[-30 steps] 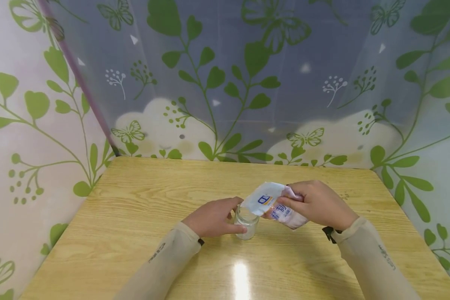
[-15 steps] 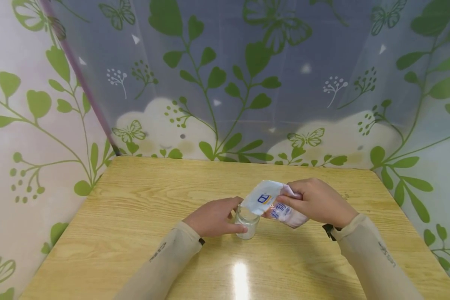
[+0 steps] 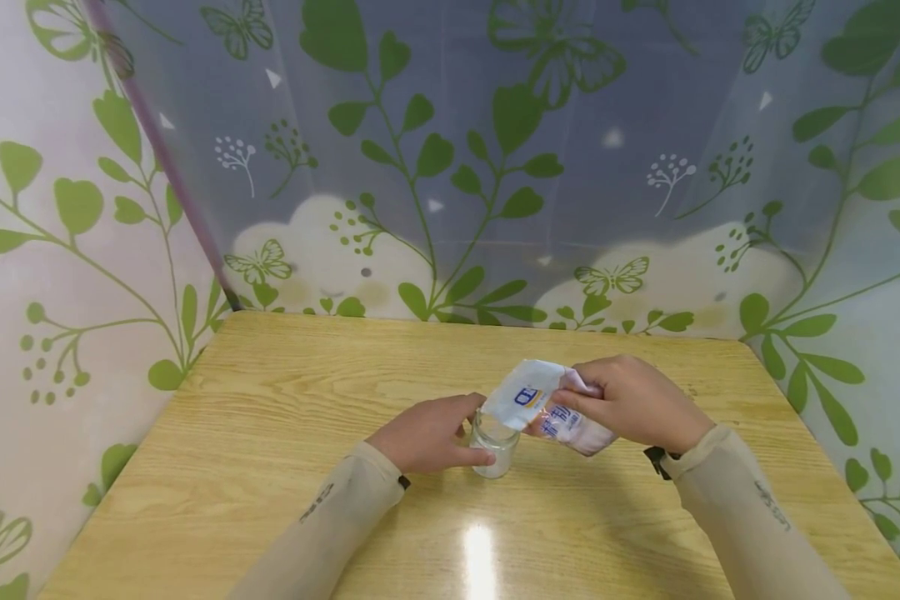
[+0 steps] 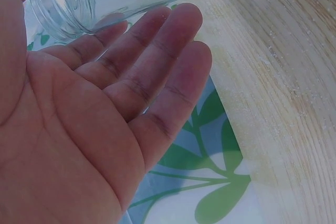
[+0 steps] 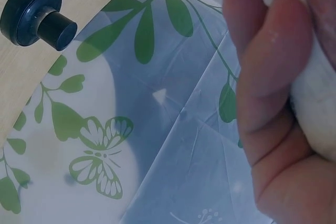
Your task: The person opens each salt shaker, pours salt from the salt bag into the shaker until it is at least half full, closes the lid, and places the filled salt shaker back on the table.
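Note:
A small clear glass jar [image 3: 497, 460] stands upright on the table, with white matter low inside. My left hand [image 3: 429, 435] holds it from the left, thumb on the near side and fingers behind. In the left wrist view, the fingers [image 4: 157, 61] lie fairly straight along the glass. A white and purple salt bag [image 3: 519, 398], printed with blue characters, is tipped toward the jar, its open end right at the rim. My right hand [image 3: 637, 404] grips the bag's other end; the curled fingers [image 5: 278, 61] show in the right wrist view.
A black round piece with a knob [image 5: 34, 14] lies on the table in the right wrist view; the head view does not show it. White grains [image 4: 294, 77] are scattered over the wooden table [image 3: 307, 375]. Leaf-printed curtains [image 3: 450, 167] enclose its back and sides.
The right hand and the bag have risen very slightly from a second ago. The left hand and the jar stay in place.

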A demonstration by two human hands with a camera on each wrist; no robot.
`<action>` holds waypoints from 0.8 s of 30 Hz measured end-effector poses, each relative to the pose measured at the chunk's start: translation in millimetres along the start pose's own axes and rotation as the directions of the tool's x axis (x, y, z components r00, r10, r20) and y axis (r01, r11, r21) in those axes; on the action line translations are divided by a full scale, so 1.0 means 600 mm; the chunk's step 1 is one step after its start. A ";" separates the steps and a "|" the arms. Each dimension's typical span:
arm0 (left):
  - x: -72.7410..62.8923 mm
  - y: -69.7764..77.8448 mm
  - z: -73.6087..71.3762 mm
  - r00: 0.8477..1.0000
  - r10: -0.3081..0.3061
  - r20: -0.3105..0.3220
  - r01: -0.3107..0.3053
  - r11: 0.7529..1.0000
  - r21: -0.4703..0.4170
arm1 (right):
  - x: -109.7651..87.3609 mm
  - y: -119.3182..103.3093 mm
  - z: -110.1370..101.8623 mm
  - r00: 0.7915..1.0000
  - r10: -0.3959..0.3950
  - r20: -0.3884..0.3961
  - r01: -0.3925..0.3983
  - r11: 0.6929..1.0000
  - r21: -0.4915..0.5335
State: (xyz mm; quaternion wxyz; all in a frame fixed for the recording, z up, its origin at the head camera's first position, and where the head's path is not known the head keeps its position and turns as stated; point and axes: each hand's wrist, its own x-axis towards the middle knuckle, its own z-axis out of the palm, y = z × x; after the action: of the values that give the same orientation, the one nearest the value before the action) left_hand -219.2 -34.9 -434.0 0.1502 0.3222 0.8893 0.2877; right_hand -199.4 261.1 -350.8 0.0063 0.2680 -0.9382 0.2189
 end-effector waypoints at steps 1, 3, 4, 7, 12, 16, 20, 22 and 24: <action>0.000 0.000 0.000 1.000 0.000 0.000 0.000 1.000 0.000 | 0.000 0.000 0.000 1.000 0.001 0.002 -0.001 1.000 0.000; 0.000 0.000 0.000 1.000 -0.001 0.000 0.001 1.000 0.000 | 0.001 -0.001 0.000 1.000 0.003 0.007 -0.003 1.000 0.002; 0.000 0.000 0.000 1.000 -0.001 0.000 0.001 1.000 -0.001 | 0.001 -0.001 0.000 1.000 0.002 0.007 -0.002 1.000 0.001; 0.000 0.000 0.000 1.000 0.000 -0.001 0.000 1.000 0.000 | 0.001 -0.002 -0.001 1.000 -0.002 0.000 0.002 1.000 -0.006; 0.000 0.000 -0.001 1.000 0.009 -0.005 -0.009 1.000 0.001 | 0.000 -0.004 -0.001 1.000 0.001 -0.008 -0.001 1.000 -0.009; 0.001 0.000 0.000 1.000 0.012 -0.006 -0.012 1.000 0.004 | 0.000 -0.003 0.000 1.000 0.002 -0.010 -0.002 1.000 -0.007; 0.001 0.001 0.000 1.000 0.007 -0.005 -0.007 1.000 0.006 | -0.001 -0.002 0.000 1.000 0.002 -0.010 -0.002 1.000 -0.001; 0.001 0.001 0.000 1.000 0.004 -0.005 -0.004 1.000 0.006 | -0.001 -0.001 0.001 1.000 0.002 -0.009 -0.002 1.000 0.002; 0.001 0.000 0.000 1.000 0.002 -0.005 -0.002 1.000 0.006 | -0.001 -0.001 0.001 1.000 0.003 -0.006 -0.003 1.000 0.005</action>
State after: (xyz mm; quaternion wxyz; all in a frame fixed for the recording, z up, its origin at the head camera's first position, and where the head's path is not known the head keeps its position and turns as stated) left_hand -219.2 -34.4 -434.0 0.1468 0.3229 0.8903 0.2857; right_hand -198.5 260.7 -351.5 0.0082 0.2658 -0.9381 0.2220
